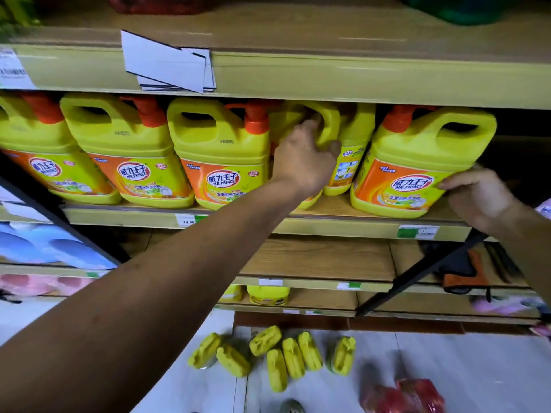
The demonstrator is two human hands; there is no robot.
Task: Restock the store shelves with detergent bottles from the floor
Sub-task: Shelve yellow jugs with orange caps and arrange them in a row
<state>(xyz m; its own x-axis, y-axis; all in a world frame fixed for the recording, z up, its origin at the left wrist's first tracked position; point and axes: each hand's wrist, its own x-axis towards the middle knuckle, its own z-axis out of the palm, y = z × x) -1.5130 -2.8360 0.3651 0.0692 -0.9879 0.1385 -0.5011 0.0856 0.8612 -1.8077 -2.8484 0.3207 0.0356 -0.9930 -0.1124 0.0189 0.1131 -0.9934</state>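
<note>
Yellow detergent bottles with orange caps and orange labels stand in a row on the wooden shelf (328,226). My left hand (304,159) reaches in and grips the handle of one bottle (326,126), which is turned sideways between its neighbours. My right hand (477,195) presses flat on the lower right side of the rightmost bottle (417,162). Several more yellow bottles (286,359) lie on their sides on the white floor below.
An upper shelf edge carries loose white price cards (170,67). The shelf below (316,263) is bare wood, with a yellow bottle (268,295) one level lower. A red packet (408,396) lies on the floor at the right. A black diagonal bar (417,275) crosses the lower shelves.
</note>
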